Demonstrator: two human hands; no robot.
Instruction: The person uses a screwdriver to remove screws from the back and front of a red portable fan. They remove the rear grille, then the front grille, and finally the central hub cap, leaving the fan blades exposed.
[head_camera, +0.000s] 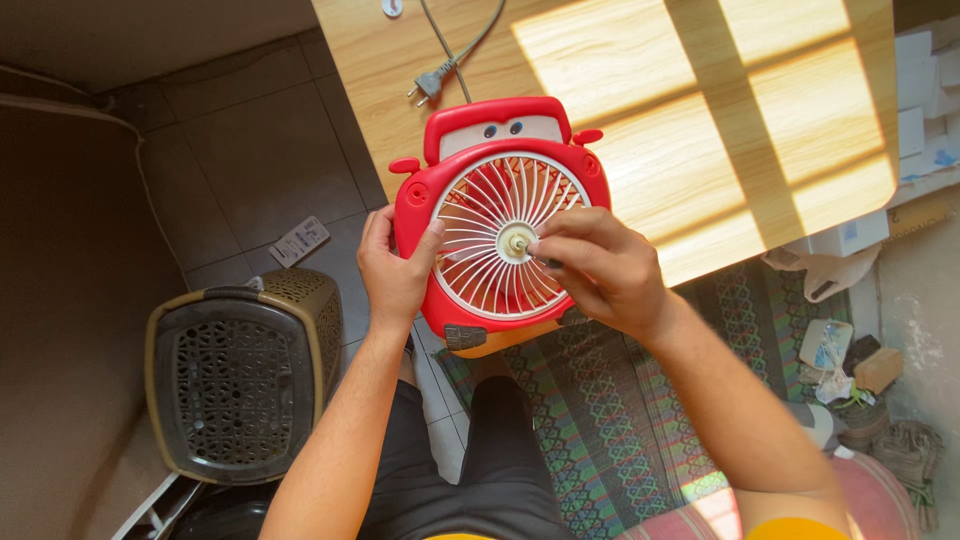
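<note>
A red car-shaped toy fan (495, 135) with a white round grille lies at the near edge of a light wooden table (700, 120). My left hand (393, 270) grips the fan's left side, thumb on the red rim. My right hand (595, 268) rests over the right of the grille, its fingertips pinching the small white hub (517, 241) at the grille's centre. The fan's lower edge hangs past the table over my lap.
A grey cord with a two-pin plug (428, 86) lies on the table behind the fan. A dark plastic pet carrier (240, 375) stands on the tiled floor at left, a small remote (298, 241) beyond it. A patterned rug (620, 400) and clutter (850, 370) lie right.
</note>
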